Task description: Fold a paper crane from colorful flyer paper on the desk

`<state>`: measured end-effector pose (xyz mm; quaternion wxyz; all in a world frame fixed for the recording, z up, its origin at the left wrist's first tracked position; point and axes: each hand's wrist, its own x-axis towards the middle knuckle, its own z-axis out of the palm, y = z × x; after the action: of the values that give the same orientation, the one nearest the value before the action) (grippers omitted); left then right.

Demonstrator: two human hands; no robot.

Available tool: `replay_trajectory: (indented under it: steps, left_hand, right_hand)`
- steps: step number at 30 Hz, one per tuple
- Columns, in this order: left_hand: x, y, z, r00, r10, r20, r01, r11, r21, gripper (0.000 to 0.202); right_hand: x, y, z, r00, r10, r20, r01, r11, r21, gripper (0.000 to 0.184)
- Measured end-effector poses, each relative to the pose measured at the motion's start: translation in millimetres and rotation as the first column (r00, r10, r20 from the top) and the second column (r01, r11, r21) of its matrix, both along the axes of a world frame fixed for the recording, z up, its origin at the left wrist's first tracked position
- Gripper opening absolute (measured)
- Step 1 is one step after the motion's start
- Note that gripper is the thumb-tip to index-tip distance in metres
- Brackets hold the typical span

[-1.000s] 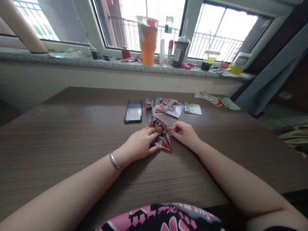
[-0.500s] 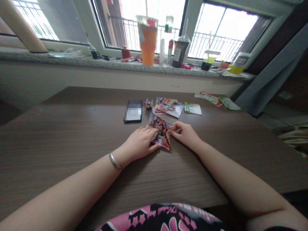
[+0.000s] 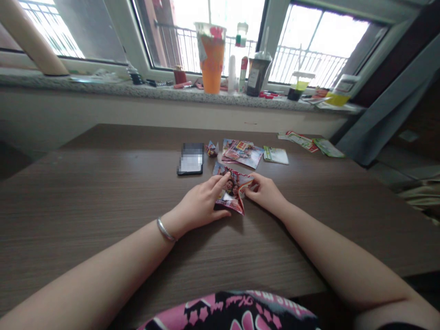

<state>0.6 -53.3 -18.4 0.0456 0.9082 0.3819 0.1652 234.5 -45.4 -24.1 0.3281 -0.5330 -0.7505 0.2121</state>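
A colourful printed paper [image 3: 233,191], partly folded, lies on the brown wooden table [image 3: 103,192] in front of me. My left hand [image 3: 201,204], with a silver bangle on its wrist, presses on the paper's left side, its fingers extended over the far corner. My right hand [image 3: 266,192] pinches the paper's right corner between thumb and fingers. Both hands touch the paper, whose far edge is raised a little off the table.
A phone [image 3: 190,159] lies just beyond the paper. Near it are a small folded paper piece [image 3: 211,149], a stack of flyers [image 3: 242,152] and more leaflets [image 3: 275,155] to the right. The windowsill [image 3: 103,89] holds an orange cup [image 3: 211,57], a dark cup [image 3: 257,73] and bottles.
My left fingers have slid up toward the paper's far corner, and that edge has lifted and curled. My right hand stays on the right corner.
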Motion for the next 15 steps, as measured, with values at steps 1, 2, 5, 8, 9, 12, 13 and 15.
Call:
replay_trajectory:
  steps: [1,2,5,8,9,12,13,15]
  left_hand:
    - [-0.2,0.2,-0.4,1.0,-0.012,0.016,0.012,1.0,0.012,0.099]
    - [-0.3,0.5,-0.8,0.999,-0.026,0.032,0.025,0.999,0.028,0.099]
    - [-0.6,1.6,-1.9,0.995,-0.07,0.078,0.063,0.994,0.089,0.099]
    - [-0.5,2.6,-1.7,0.99,-0.101,0.096,0.084,0.982,0.167,0.099]
    - [-0.3,2.8,-1.3,0.989,-0.11,0.097,0.09,0.977,0.194,0.099]
    - [0.0,3.5,-0.1,0.987,-0.133,0.095,0.106,0.963,0.249,0.101]
    - [0.1,3.7,0.1,0.985,-0.143,0.096,0.114,0.958,0.263,0.103]
    - [0.1,4.2,-0.1,0.981,-0.166,0.1,0.131,0.948,0.289,0.108]
  right_hand:
    - [-0.6,-0.8,0.6,1.0,0.009,-0.003,-0.009,1.0,0.004,0.021]
    - [-1.3,-1.6,0.9,1.0,0.017,-0.006,-0.017,1.0,0.008,0.022]
    - [-4.4,-4.3,0.9,0.998,0.042,-0.047,-0.043,0.999,-0.014,0.021]
    - [-8.4,-7.5,0.9,0.989,0.076,-0.125,-0.083,0.995,-0.052,0.02]
    - [-9.6,-8.6,1.3,0.989,0.084,-0.123,-0.091,0.995,-0.051,0.02]
    - [-11.1,-11.7,3.9,0.995,0.093,-0.039,-0.094,0.996,-0.01,0.017]
    - [-11.1,-12.5,5.1,0.995,0.096,-0.01,-0.096,0.995,0.012,0.016]
    - [-10.5,-13.7,7.5,0.993,0.112,0.038,-0.115,0.992,0.057,0.015]
